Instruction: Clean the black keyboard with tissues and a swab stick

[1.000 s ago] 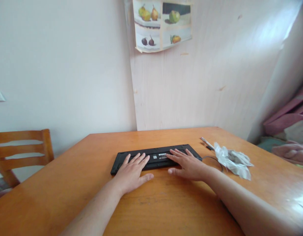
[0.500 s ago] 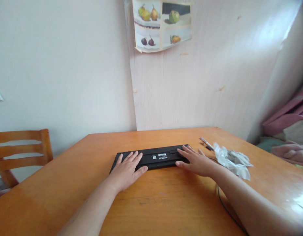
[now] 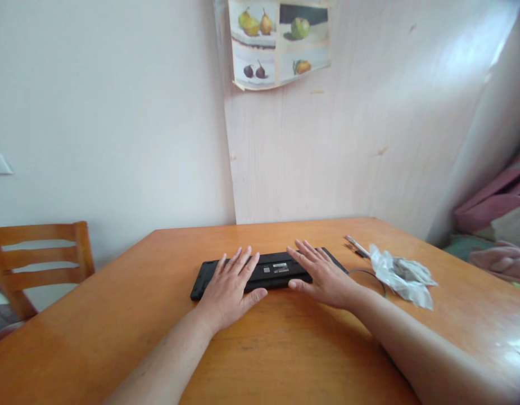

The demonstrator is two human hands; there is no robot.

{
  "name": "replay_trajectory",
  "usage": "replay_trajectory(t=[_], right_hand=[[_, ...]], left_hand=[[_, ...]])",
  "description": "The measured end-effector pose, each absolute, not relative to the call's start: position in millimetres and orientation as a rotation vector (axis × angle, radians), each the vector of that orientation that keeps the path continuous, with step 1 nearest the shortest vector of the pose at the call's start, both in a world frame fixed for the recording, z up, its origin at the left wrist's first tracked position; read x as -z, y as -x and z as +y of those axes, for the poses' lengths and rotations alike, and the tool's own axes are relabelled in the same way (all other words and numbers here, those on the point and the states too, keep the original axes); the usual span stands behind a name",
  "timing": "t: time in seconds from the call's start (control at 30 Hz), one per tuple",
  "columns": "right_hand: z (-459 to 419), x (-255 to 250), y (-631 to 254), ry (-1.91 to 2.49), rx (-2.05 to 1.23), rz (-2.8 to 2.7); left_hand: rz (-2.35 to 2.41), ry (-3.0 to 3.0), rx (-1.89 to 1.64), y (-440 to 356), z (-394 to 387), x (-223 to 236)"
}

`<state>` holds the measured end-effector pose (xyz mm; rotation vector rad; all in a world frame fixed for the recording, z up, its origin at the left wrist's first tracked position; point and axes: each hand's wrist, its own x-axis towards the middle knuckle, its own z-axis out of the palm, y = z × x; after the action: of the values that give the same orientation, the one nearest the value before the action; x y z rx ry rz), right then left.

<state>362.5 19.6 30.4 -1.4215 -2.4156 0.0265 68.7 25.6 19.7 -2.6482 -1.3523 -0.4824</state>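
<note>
A black keyboard (image 3: 279, 275) lies upside down on the wooden table (image 3: 268, 354), its labels facing up. My left hand (image 3: 231, 288) is open over the keyboard's left part, fingers spread and palm down. Over the right part, my right hand (image 3: 322, 277) is likewise open, with its thumb reaching toward the middle. Whether the palms and fingers touch the keyboard or hover just above it, I cannot tell. A dark cable (image 3: 371, 274) leaves the keyboard's right end and passes behind my right forearm.
Right of the keyboard lie a crumpled clear plastic bag (image 3: 401, 275) and some thin brushes or pens (image 3: 356, 247). A wooden chair (image 3: 40, 261) stands at the left. Fruit pictures (image 3: 280, 45) hang on the wall behind, and pink cloth (image 3: 496, 211) is piled at the far right.
Both hands spread outward over the keyboard, then came back toward its middle, with the fingers now raised a little higher. The keyboard has stayed in about the same place.
</note>
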Motion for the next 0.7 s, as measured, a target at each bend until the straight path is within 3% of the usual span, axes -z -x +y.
replay_trajectory(t=[0.17,0.33,0.5,0.7], right_hand=[[23,-31,-375,1.519,-0.186,-2.545],[33,-29,-403,1.813,-0.080,-2.245],[39,-21,-425,1.925,-0.186,-2.196],[44,-17,-425,1.795,-0.243,-2.132]], left_hand=[[-1.403,2.830,0.382,-61,28,-23],[-1.798,2.483,0.795,-34,41,-30],[-2.405,2.203,1.028,-10,54,-24],[-2.420,2.295,1.627,-12,46,-19]])
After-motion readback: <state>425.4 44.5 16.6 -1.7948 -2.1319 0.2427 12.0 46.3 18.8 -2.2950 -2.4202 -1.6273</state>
